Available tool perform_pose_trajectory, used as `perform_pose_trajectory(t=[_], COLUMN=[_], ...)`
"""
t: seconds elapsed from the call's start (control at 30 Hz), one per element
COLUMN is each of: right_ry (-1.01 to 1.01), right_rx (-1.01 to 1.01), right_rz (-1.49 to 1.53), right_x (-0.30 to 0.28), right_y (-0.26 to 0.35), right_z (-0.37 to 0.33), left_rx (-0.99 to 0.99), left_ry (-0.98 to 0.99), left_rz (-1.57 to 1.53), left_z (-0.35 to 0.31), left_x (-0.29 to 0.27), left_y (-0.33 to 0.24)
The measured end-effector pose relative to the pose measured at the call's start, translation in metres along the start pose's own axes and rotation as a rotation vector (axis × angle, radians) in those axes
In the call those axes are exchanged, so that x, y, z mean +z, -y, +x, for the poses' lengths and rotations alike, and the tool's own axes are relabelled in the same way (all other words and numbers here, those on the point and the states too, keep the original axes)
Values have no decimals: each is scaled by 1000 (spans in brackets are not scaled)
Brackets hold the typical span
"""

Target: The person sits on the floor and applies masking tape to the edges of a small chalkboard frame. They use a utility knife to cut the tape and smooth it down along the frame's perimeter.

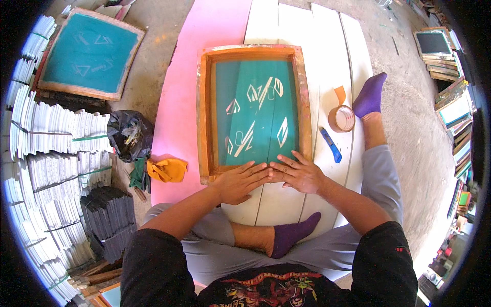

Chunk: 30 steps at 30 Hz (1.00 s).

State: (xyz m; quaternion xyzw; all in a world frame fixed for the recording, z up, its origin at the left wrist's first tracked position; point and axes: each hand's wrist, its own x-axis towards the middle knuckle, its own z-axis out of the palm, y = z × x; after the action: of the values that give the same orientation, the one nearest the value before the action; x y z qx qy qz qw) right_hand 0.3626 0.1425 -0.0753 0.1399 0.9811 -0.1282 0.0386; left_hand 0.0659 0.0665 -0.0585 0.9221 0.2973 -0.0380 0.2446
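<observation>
A wooden screen-printing frame (305, 107) with teal mesh and pale angular stencil shapes lies in front of me on the white boards. My left hand (241, 182) rests on the frame's near edge, fingers stretched out and pointing right. Beside it my right hand (299, 173) lies with fingers spread over the same edge, some reaching onto the mesh. The fingertips of both hands meet near the middle, and neither hand holds anything. Right of the frame are a blue utility knife (331, 145), a roll of brown tape (341, 118) and a small orange-brown tape piece (339, 94).
A mustard cloth (167, 169) lies at the pink board's (176, 107) left edge, near a black plastic bag (130, 134). Stacked white bundles (61, 128) line the left side. Another teal screen (92, 53) sits far left. More frames (434, 43) stand at right.
</observation>
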Motion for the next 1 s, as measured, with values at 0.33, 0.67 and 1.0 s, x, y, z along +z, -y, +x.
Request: perform_pose_trajectory(t=[0.33, 0.67, 1.0], right_ry=[-5, 11, -17], right_rx=[22, 426, 409], right_rz=[-310, 83, -175], right_x=[-3, -68, -19], right_y=[4, 16, 36], right_z=[-23, -30, -15], left_rx=[-77, -445, -466], left_ry=[33, -279, -399], left_rz=[-6, 79, 342], left_z=[-51, -79, -87], left_x=[-1, -14, 5], left_y=[-11, 1, 10])
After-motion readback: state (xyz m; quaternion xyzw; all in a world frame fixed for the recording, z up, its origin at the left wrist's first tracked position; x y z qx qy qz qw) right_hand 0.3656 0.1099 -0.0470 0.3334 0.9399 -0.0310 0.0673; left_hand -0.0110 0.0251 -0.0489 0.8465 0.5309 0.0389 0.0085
